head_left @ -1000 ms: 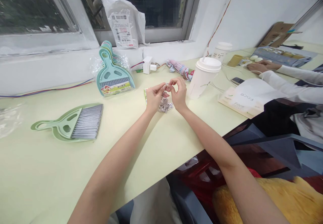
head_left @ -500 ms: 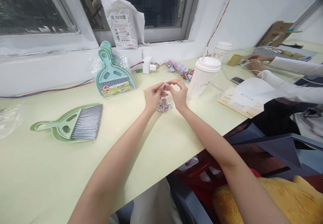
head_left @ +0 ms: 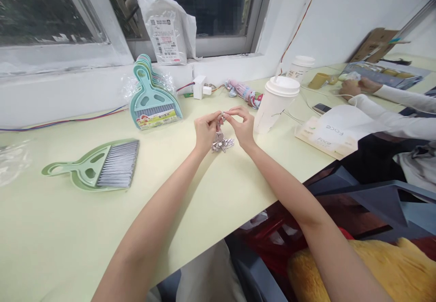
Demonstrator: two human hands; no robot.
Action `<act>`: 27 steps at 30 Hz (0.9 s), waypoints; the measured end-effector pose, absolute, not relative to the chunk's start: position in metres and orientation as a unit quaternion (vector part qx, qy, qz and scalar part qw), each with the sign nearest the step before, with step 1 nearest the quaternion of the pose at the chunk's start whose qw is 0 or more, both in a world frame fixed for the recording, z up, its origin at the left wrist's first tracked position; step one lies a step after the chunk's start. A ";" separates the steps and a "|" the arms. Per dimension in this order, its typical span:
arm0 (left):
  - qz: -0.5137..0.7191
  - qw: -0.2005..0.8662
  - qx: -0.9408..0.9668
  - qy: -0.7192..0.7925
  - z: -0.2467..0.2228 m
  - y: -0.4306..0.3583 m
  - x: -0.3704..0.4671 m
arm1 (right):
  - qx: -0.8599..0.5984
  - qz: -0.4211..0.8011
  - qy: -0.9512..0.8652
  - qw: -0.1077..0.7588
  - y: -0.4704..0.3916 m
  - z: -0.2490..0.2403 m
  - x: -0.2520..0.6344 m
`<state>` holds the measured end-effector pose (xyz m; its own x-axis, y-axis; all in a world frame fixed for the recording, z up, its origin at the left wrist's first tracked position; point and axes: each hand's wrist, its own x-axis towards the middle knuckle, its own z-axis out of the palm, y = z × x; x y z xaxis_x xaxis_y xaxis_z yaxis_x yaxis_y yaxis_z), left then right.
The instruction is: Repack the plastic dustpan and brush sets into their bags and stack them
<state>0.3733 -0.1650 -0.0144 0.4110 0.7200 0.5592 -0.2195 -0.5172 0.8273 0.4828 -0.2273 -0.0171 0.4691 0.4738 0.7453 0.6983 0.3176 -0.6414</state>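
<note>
My left hand (head_left: pixel 206 130) and my right hand (head_left: pixel 243 126) meet over the table, thumbs and fingertips pinched together around a small shiny metal piece (head_left: pixel 222 114). Its exact shape is too small to make out. Just below the fingers, a cluster of silvery metal pieces (head_left: pixel 223 145) lies on the pale yellow-green table (head_left: pixel 218 188). A white lidded paper cup (head_left: pixel 276 104) stands close to the right of my right hand.
A green dustpan with brush (head_left: pixel 98 165) lies at left; packaged teal sets (head_left: pixel 153 95) stand behind. A white adapter (head_left: pixel 199 87), tissue pack (head_left: pixel 327 134) and phone (head_left: pixel 321 108) lie farther back and right. Another person's hands (head_left: pixel 357 86) work at far right.
My hands stay nearly in place, with slight finger movement around the small piece. At far right, the other person's hands have shifted and now hold something pale.
</note>
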 end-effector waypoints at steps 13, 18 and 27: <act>0.481 0.513 0.695 0.149 -0.009 -0.169 0.374 | -0.491 0.114 -0.528 0.684 -0.225 -0.016 0.495; 0.478 0.515 0.695 0.152 -0.013 -0.167 0.375 | -0.473 0.139 -0.524 0.694 -0.223 -0.018 0.496; 0.436 0.576 0.683 0.107 -0.008 -0.166 0.375 | -0.475 0.185 -0.529 0.678 -0.224 -0.017 0.503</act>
<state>0.3751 -0.1665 -0.0081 0.5965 0.6479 0.4737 -0.3567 -0.3147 0.8796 0.5029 -0.2245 -0.0173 0.3719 0.7532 0.5426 0.2522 0.4806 -0.8399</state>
